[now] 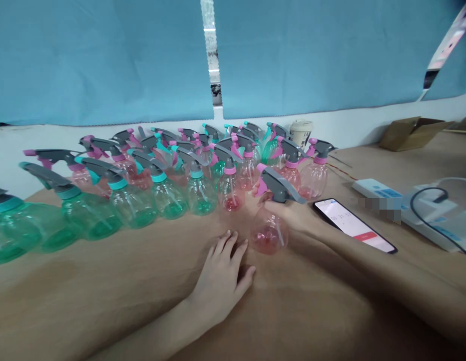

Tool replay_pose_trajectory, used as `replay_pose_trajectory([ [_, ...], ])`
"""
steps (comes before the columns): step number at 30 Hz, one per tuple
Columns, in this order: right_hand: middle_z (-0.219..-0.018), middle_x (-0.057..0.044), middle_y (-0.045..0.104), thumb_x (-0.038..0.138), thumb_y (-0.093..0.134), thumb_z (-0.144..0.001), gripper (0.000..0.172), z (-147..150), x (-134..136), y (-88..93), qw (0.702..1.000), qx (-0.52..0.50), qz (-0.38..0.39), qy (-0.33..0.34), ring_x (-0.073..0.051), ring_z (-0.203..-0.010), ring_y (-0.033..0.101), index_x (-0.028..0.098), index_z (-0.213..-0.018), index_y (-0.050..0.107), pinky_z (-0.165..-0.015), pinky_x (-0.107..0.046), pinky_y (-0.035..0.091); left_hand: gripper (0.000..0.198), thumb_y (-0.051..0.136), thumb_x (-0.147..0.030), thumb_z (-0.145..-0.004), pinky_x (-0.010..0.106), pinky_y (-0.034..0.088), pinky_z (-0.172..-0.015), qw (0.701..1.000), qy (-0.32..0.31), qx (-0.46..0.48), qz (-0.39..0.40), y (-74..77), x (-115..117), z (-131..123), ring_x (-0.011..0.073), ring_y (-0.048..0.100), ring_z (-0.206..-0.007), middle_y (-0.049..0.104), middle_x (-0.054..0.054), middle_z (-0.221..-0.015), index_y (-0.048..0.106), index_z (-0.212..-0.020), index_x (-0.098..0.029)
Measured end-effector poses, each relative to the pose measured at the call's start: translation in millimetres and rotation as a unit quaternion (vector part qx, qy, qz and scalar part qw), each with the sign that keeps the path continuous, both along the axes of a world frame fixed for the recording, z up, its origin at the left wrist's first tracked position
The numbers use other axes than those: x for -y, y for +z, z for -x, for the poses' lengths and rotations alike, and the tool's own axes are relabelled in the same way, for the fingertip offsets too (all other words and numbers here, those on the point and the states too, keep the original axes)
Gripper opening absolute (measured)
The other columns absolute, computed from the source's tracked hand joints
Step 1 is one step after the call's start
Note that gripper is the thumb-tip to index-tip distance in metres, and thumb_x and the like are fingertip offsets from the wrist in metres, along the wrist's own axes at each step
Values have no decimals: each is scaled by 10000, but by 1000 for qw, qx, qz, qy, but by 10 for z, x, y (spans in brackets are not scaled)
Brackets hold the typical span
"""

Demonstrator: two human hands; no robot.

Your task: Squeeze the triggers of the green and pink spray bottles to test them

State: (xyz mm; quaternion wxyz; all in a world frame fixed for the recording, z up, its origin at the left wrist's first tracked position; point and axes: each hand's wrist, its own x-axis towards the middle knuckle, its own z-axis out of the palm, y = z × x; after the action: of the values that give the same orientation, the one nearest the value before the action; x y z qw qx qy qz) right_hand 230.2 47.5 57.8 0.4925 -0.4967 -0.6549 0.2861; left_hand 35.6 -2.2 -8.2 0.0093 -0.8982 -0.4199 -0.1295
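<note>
Where the right hand (293,213) grips: its fingers are closed around the neck of a round, see-through red plastic spray bottle with a grey-and-pink trigger head (269,235).
Red bottle: it is in front of the bottle cluster, just beyond the left hand's fingertips and to their right; whether its base touches the tabletop cannot be told.
Left hand (219,281): palm down on the brown tabletop (105,296), fingers a little spread, thumb held apart, holding nothing.
Front row: round, see-through green plastic spray bottles with teal collars and grey trigger heads (137,205) run off to the left.
Behind them: more spray bottles with pink or teal parts (248,170) stand crowded together, with a pale printed cup (300,133) at the back.
Right side: a black phone with a lit white screen (353,225) lies near the right forearm; a white power strip (370,188) is beyond it, and an open brown cardboard box (408,135) is farther back.
Backdrop: blue cloth (116,60).
</note>
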Motion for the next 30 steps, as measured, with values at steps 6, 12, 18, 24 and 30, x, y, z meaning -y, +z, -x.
replay_pose_trajectory([
  [6, -651, 36, 558, 245, 534, -622, 84, -24, 24, 5, 1000, 11, 11, -14, -144, -614, 523, 224, -704, 541, -600, -270, 422, 399, 474, -350, -858, 485, 326, -965, 1000, -1, 4, 0, 0, -8, -2, 306, 348, -1223, 429, 149, -1308, 500, -1190, -130],
  [12, -631, 39, 566, 228, 511, -607, 129, -26, -3, 12, 1000, 8, 13, 15, -158, -621, 534, 232, -733, 542, -590, -281, 417, 403, 473, -350, -861, 486, 316, -973, 1000, -2, -4, 2, -8, -8, -5, 304, 344, -1226, 424, 148, -1314, 497, -1196, -129],
  [18, -604, 24, 554, 234, 511, -609, 248, -38, -16, -34, 1000, 25, 16, 8, -185, -684, 546, 214, -842, 594, -631, -309, 428, 407, 472, -347, -863, 477, 319, -972, 1000, 0, -7, 4, 6, -7, -13, 302, 343, -1226, 423, 152, -1314, 496, -1201, -122],
  [24, -612, 20, 556, 232, 510, -621, 177, -51, -4, -70, 999, 45, 14, -12, -172, -674, 532, 203, -750, 628, -620, -293, 430, 408, 476, -345, -861, 479, 320, -969, 1000, 3, -13, 7, 21, 8, -14, 309, 349, -1220, 431, 163, -1305, 506, -1195, -112],
  [30, -579, 30, 513, 363, 593, -640, 175, -52, -30, -129, 997, 39, 11, -66, -137, -579, 480, 191, -636, 562, -561, -272, 421, 422, 483, -344, -858, 484, 322, -966, 1000, 2, -8, 7, -11, 2, 3, 312, 348, -1222, 423, 166, -1313, 492, -1210, -111],
])
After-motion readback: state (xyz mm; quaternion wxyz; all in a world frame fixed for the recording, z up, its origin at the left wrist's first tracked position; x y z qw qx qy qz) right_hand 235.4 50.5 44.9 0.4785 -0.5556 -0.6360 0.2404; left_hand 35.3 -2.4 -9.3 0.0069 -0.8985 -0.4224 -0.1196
